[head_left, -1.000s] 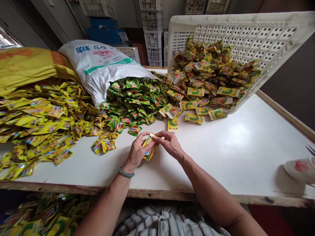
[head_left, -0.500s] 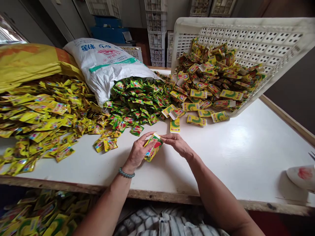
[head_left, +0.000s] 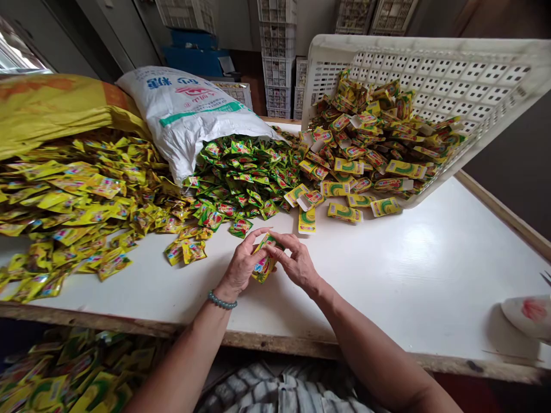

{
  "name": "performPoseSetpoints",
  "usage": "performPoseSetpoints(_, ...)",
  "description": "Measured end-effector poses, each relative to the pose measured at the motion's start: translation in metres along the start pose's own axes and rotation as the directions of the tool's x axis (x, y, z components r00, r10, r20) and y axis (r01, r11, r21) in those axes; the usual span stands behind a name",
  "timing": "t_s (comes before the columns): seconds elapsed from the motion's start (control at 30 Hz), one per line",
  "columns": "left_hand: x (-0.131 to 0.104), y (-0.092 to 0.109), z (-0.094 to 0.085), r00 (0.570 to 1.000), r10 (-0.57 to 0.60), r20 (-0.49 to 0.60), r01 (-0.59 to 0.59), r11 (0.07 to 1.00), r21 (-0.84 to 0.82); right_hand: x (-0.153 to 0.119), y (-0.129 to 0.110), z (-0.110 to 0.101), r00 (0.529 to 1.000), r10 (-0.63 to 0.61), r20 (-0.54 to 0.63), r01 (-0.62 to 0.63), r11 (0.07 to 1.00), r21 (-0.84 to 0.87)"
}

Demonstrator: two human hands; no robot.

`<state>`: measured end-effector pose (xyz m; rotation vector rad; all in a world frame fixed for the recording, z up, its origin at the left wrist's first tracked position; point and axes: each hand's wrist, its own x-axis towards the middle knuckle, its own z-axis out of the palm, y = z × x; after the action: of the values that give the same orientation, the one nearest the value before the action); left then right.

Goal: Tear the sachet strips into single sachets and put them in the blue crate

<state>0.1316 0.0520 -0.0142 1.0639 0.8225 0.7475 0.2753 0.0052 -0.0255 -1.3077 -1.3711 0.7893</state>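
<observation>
Between both hands is a small yellow and green printed box [head_left: 263, 267], tilted above the white table. My left hand [head_left: 243, 265] wraps round its left side, a beaded bracelet [head_left: 222, 300] on the wrist. At the box's upper right, my right hand [head_left: 297, 261] grips with thumb on the front face and fingers at the top edge. Part of the box is hidden by the fingers. Beyond the hands lie green sachets [head_left: 245, 178] in a heap, and to the left a larger heap of yellow sachets [head_left: 77, 201].
A tipped white crate [head_left: 473, 69] spills small boxes [head_left: 348, 166] at the back right. A white sack [head_left: 185, 115] and a yellow sack [head_left: 55, 109] lie behind the sachets. At the right edge is a white cup [head_left: 527, 314]. More boxes [head_left: 77, 373] lie below the table edge.
My right hand has moved in over the box top, its thumb now on the front face. The white top end, visible before, is now covered or folded in. The view shifted slightly.
</observation>
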Motion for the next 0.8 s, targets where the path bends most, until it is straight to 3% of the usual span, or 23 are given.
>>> performPoseSetpoints(0.17, -0.009, 0.008, -0.009, 0.998, 0.019, -0.064, -0.013, 0.995, 0.097, 0.006, 0.006, -0.003, 0.994, -0.073, 0.081, 0.08, 0.993, -0.087)
performPoseSetpoints(0.27, -0.036, 0.034, -0.05, 0.978, 0.086, -0.189, 0.007, 0.898, 0.441, 0.018, 0.022, -0.018, 0.991, -0.085, -0.106, 0.051, 0.954, -0.295)
performPoseSetpoints(0.33, -0.067, 0.056, -0.095, 0.912, 0.221, -0.345, 0.1, 0.695, 0.712, 0.028, 0.035, -0.031, 0.964, -0.043, -0.261, -0.082, 0.89, -0.448)
performPoseSetpoints(0.37, -0.085, 0.067, -0.119, 0.868, 0.272, -0.417, 0.218, 0.544, 0.81, 0.033, 0.042, -0.037, 0.954, -0.006, -0.298, -0.155, 0.844, -0.513)
performPoseSetpoints(0.47, -0.135, 0.09, -0.18, 0.783, 0.261, -0.564, 0.551, 0.131, 0.824, 0.039, 0.054, -0.041, 0.959, 0.107, -0.261, -0.258, 0.708, -0.657)
performPoseSetpoints(0.53, -0.151, 0.093, -0.198, 0.741, 0.312, -0.594, 0.621, 0.019, 0.784, 0.037, 0.052, -0.035, 0.976, 0.114, -0.187, -0.215, 0.661, -0.719)
performPoseSetpoints(0.63, -0.139, 0.08, -0.188, 0.74, 0.434, -0.514, 0.551, 0.048, 0.833, 0.026, 0.037, -0.017, 0.993, 0.063, -0.102, -0.118, 0.648, -0.752)
performPoseSetpoints(0.7, -0.11, 0.069, -0.167, 0.755, 0.419, -0.504, 0.523, 0.079, 0.849, 0.016, 0.021, -0.005, 0.999, 0.028, -0.027, -0.039, 0.65, -0.759)
performPoseSetpoints(0.8, -0.058, 0.054, -0.137, 0.741, 0.358, -0.567, 0.59, 0.055, 0.806, 0.006, -0.003, 0.008, 0.991, 0.032, 0.13, 0.081, 0.626, -0.775)
